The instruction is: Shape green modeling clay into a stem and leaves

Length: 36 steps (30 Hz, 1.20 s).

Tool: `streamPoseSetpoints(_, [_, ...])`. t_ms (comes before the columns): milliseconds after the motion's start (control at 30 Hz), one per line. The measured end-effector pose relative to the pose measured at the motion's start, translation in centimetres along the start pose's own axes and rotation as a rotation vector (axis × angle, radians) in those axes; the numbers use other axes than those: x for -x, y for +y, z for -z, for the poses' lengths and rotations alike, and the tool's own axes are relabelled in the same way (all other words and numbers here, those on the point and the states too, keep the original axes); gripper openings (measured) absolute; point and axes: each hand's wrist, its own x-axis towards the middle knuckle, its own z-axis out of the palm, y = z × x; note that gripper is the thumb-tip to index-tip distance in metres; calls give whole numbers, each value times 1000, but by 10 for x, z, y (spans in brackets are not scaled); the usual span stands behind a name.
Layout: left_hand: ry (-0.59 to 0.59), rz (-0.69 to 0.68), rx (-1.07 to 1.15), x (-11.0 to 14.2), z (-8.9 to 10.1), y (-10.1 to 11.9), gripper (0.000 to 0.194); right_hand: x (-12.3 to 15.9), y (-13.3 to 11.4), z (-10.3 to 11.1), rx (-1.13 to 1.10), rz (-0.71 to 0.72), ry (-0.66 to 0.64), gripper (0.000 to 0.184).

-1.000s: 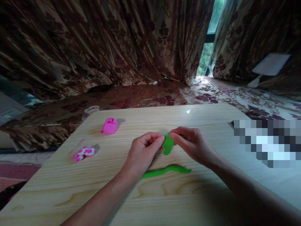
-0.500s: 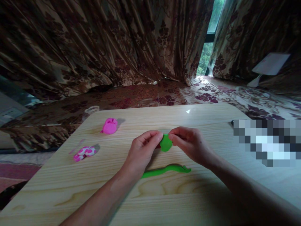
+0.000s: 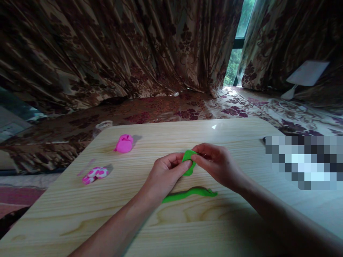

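Note:
A flat piece of green modelling clay (image 3: 189, 155) is pinched between both hands above the table. My left hand (image 3: 167, 173) grips its left side, with the thumb pressed across its face. On the right edge, the thumb and fingers of my right hand (image 3: 215, 159) are closed. Below them a long green clay roll (image 3: 191, 193) lies on the wood, its left end hidden behind my left wrist and its right end curled. A smooth pink clay shape (image 3: 124, 144) with a hollow at its top sits at the back left. Nearer lies a white and pink spotted clay piece (image 3: 95, 174).
The pale wooden table (image 3: 160, 232) has a thin pink streak near the spotted piece. A clear plastic container (image 3: 103, 127) stands by the far left corner. A blurred-out object (image 3: 308, 160) is at the right. A white lamp (image 3: 307, 73) stands behind on patterned cloth.
The green clay piece has been turned and shifted in my fingers. My left thumb has moved from its edge onto its face. The other clay pieces stay put.

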Motion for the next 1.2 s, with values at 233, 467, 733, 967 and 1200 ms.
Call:
streamPoseSetpoints(233, [41, -8, -78, 0, 3, -3, 17, 2, 0, 0, 165, 145, -18, 9])
streamPoseSetpoints(467, [25, 11, -9, 1, 2, -1, 17, 3, 1, 0, 261, 269, 18, 12])
streamPoseSetpoints(733, [-3, 11, 31, 0, 2, 1, 16, 3, 0, 0, 252, 288, 79, 11])
streamPoseSetpoints(967, [34, 7, 87, -1, 0, 2, 11, 5, 1, -3, 247, 344, 45, 17])
streamPoseSetpoints(1200, [16, -2, 44, 0, 0, 3, 17, 4, 3, -1, 239, 312, 73, 19])
